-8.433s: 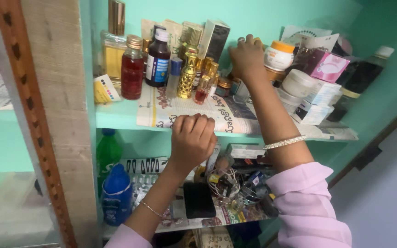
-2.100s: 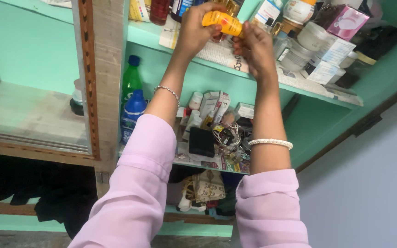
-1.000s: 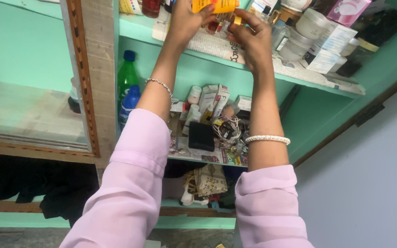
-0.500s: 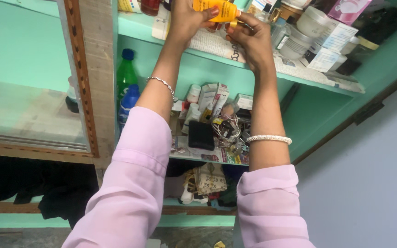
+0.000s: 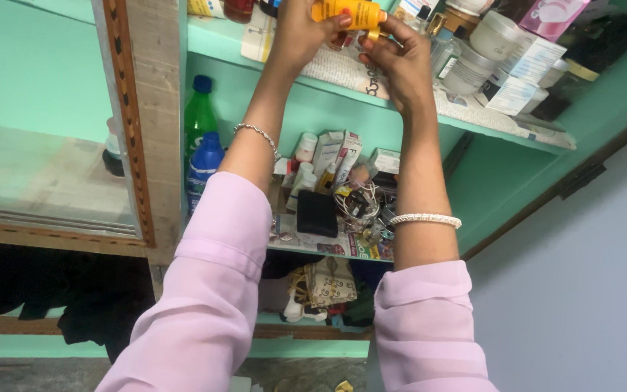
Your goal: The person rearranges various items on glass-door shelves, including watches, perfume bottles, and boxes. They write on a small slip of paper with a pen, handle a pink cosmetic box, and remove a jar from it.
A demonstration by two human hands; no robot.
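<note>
My left hand (image 5: 302, 33) grips a small orange-yellow bottle (image 5: 350, 11) held sideways at the top of the view, in front of the upper green shelf (image 5: 473, 127). My right hand (image 5: 398, 62) is at the bottle's right end, fingertips pinched around its small yellow cap (image 5: 374, 33). Both arms wear pale pink sleeves and thin bracelets.
The upper shelf holds white jars (image 5: 488, 36), boxes (image 5: 524, 62) and bottles on newspaper. The middle shelf holds a green bottle (image 5: 199, 109), a blue bottle (image 5: 205, 163), small boxes (image 5: 339, 152), a black wallet (image 5: 317, 213) and tangled items. A wooden door frame (image 5: 136, 123) stands left; a grey wall (image 5: 582, 290) is right.
Earlier my right hand reached among the jars on the upper shelf. Since then both hands hold the orange bottle, and my right fingers shift slightly at its cap end.
</note>
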